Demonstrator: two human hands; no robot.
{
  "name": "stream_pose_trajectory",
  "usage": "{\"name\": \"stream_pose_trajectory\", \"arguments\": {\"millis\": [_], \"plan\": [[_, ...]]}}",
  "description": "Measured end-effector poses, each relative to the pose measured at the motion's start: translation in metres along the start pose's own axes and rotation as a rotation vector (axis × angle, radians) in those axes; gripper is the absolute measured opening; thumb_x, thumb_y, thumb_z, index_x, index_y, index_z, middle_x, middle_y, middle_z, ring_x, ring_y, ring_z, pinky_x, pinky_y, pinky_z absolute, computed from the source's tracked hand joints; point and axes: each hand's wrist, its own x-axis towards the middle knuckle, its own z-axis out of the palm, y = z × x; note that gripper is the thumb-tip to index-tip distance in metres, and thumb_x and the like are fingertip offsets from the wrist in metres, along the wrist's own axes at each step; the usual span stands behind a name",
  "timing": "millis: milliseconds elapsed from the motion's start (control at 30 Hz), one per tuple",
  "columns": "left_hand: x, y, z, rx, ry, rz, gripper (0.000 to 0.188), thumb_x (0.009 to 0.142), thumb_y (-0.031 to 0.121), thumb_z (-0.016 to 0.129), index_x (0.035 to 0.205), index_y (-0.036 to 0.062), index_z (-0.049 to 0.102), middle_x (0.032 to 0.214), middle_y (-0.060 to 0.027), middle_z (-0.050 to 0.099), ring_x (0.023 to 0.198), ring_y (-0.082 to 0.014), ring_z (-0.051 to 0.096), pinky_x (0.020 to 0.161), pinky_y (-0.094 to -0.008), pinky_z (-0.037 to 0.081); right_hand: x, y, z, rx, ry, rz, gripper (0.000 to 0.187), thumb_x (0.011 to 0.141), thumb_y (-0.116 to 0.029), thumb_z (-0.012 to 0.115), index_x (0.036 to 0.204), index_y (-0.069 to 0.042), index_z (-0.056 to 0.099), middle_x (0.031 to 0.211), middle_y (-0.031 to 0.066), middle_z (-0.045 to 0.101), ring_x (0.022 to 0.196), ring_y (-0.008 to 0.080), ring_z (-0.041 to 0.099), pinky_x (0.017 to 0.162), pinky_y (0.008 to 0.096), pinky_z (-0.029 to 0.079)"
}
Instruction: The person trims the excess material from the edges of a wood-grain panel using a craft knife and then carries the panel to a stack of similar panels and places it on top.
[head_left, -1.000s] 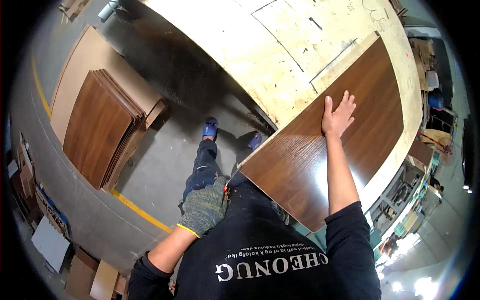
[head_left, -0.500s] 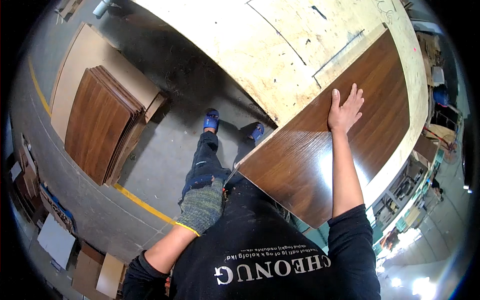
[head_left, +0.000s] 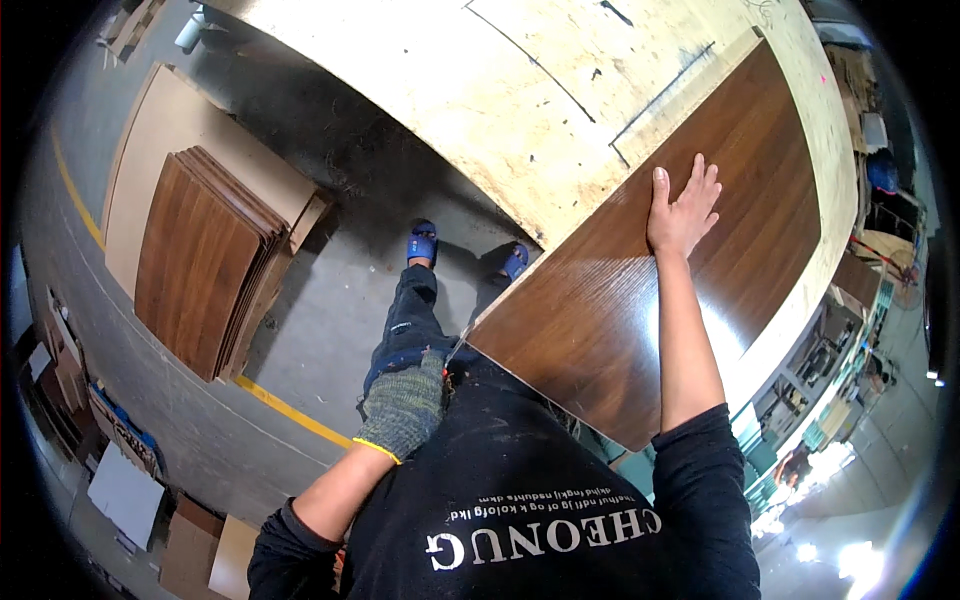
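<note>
A dark brown wood-grain board lies slantwise on the pale worktable, and its near corner sticks out past the table edge toward me. Bare and flat, my right hand rests on the board's face with the fingers spread. My left hand wears a grey-green knitted glove with a yellow cuff. It is closed low by my waist, next to the board's left corner. A thin, shiny sliver shows between glove and board corner, but what the hand grips is mostly hidden.
Left of me, a stack of brown wood-grain boards lies on larger beige panels. A yellow line crosses the grey floor. Sheets and cartons stand at the lower left. Dark pencil-like lines mark the tabletop.
The view has shifted slightly, so the table and board sit a little further left in it. My right hand stays flat on the board; my left hand stays closed by the corner.
</note>
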Motion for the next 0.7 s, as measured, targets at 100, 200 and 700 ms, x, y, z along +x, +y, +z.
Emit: {"name": "stream_pose_trajectory", "arguments": {"millis": [100, 200, 700], "plan": [[0.002, -0.001, 0.005, 0.004, 0.014, 0.004, 0.044, 0.086, 0.030, 0.050, 0.118, 0.0014, 0.046, 0.087, -0.0240, 0.063, 0.082, -0.0387, 0.062, 0.073, -0.0489, 0.047, 0.000, 0.000, -0.001, -0.007, -0.003, 0.001, 0.077, 0.083, -0.062, 0.045, 0.143, -0.019, 0.024, 0.150, 0.0108, 0.017, 0.138, 0.0327, 0.013, 0.107, 0.0581, 0.012], [0.014, -0.010, 0.018, -0.038, 0.147, 0.046, 0.040, 0.085, 0.028, 0.050, 0.116, 0.0024, 0.047, 0.086, -0.0240, 0.063, 0.081, -0.0392, 0.062, 0.073, -0.0493, 0.047, -0.002, -0.001, -0.002, -0.009, -0.003, 0.001, 0.076, 0.083, -0.061, 0.046, 0.143, -0.019, 0.025, 0.150, 0.0109, 0.017, 0.138, 0.0325, 0.013, 0.107, 0.0580, 0.012], [0.057, 0.011, 0.002, -0.781, 0.091, 0.190, 0.020, 0.081, 0.023, 0.069, 0.084, 0.0042, 0.063, 0.073, -0.0004, 0.061, 0.063, -0.0089, 0.055, 0.055, -0.0262, 0.044, -0.010, 0.017, -0.030, -0.056, 0.026, -0.090, 0.073, 0.081, -0.053, 0.046, 0.139, -0.011, 0.034, 0.147, 0.0187, 0.021, 0.137, 0.0402, 0.012, 0.106, 0.0610, 0.010]]}}
